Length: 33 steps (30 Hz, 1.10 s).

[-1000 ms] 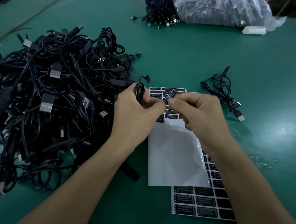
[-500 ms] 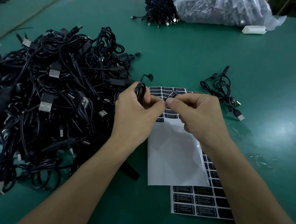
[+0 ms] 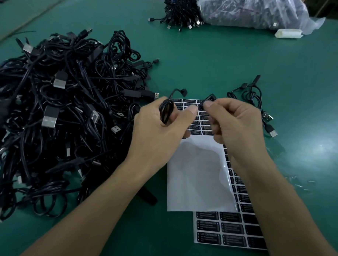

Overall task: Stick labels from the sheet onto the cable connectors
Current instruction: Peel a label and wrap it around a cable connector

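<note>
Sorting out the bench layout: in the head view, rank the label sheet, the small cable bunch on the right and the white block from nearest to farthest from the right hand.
1. Label sheet, directly under the right hand.
2. Cable bunch, just to its right.
3. White block, far back right.

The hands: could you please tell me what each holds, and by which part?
Left hand grips the coiled cable round its loops; right hand pinches the connector by its near end.
</note>
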Motion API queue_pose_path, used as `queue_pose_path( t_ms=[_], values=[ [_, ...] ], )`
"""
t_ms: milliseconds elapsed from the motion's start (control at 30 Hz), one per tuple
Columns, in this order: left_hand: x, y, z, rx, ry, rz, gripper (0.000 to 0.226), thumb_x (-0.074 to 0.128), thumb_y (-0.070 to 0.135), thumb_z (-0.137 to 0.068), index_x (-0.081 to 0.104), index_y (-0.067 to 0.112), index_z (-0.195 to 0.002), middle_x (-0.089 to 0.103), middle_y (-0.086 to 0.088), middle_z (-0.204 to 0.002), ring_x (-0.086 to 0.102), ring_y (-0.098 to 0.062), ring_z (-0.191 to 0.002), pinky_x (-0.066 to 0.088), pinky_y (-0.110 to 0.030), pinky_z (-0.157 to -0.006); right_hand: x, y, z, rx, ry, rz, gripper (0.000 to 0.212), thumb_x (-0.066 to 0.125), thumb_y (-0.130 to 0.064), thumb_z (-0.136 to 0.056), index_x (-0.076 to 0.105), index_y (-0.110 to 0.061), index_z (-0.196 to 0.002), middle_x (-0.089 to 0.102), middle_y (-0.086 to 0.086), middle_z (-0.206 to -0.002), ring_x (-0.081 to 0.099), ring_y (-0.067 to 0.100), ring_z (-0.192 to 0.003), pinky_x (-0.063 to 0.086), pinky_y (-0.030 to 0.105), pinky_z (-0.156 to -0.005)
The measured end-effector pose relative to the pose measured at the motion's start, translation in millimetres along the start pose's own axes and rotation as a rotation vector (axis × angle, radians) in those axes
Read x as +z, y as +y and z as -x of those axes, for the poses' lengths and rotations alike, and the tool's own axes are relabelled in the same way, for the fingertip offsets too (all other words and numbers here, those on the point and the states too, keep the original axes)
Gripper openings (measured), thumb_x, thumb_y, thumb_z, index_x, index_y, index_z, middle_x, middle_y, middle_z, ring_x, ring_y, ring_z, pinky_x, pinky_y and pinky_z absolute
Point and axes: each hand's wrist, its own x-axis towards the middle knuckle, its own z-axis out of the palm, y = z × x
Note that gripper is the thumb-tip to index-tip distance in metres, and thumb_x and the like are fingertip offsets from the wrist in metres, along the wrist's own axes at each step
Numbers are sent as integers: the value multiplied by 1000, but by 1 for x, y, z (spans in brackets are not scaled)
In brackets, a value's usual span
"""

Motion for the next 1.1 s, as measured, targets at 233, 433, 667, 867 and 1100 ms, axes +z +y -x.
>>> queue_pose_path(
  t_ms=[233, 433, 667, 867, 1100],
  values=[
    [-4, 10, -1, -136, -102, 215, 62, 50, 38, -102, 37, 23, -43, 62, -14, -55, 50, -17, -35, 27, -13, -34, -1, 9, -3, -12, 73, -7, 65, 75, -32, -82, 40, -47, -135, 71, -4, -101, 70, 5, -84, 56, 24, -71],
    [-9, 14, -2, -250, -120, 325, 59, 45, 34, -103, 31, 23, -47, 45, -2, -44, 25, -12, -34, 19, -16, -37, -3, 9, -9, 19, 61, -194, 74, 78, -23, -73, 42, -37, -136, 75, -2, -101, 71, 19, -97, 55, 26, -81],
    [-13, 11, -4, -284, -169, 447, 56, 45, 40, -99, 30, 23, -48, 31, 2, -42, 20, -9, -33, 18, -14, -35, -6, 10, -11, 15, -12, -288, 58, 72, -7, -88, 47, -23, -137, 71, -7, -80, 63, 9, -72, 49, 19, -62],
    [-16, 9, -8, -379, -383, 426, 79, 20, 73, -94, 41, 18, -42, 50, -6, -45, 41, -17, -37, 34, -20, -41, -11, 8, -13, -18, -116, -451, 55, 64, -2, -90, 42, -19, -137, 66, -6, -73, 60, 9, -62, 48, 18, -58],
    [-27, 7, -11, -696, -868, 701, 92, 27, 77, -82, 79, 2, -83, 77, -17, -80, 75, -28, -71, 61, -42, -79, -10, 6, -10, -87, -327, -479, 70, 64, -4, -82, 35, -24, -142, 62, -2, -80, 61, 12, -66, 53, 22, -65]
  ],
)
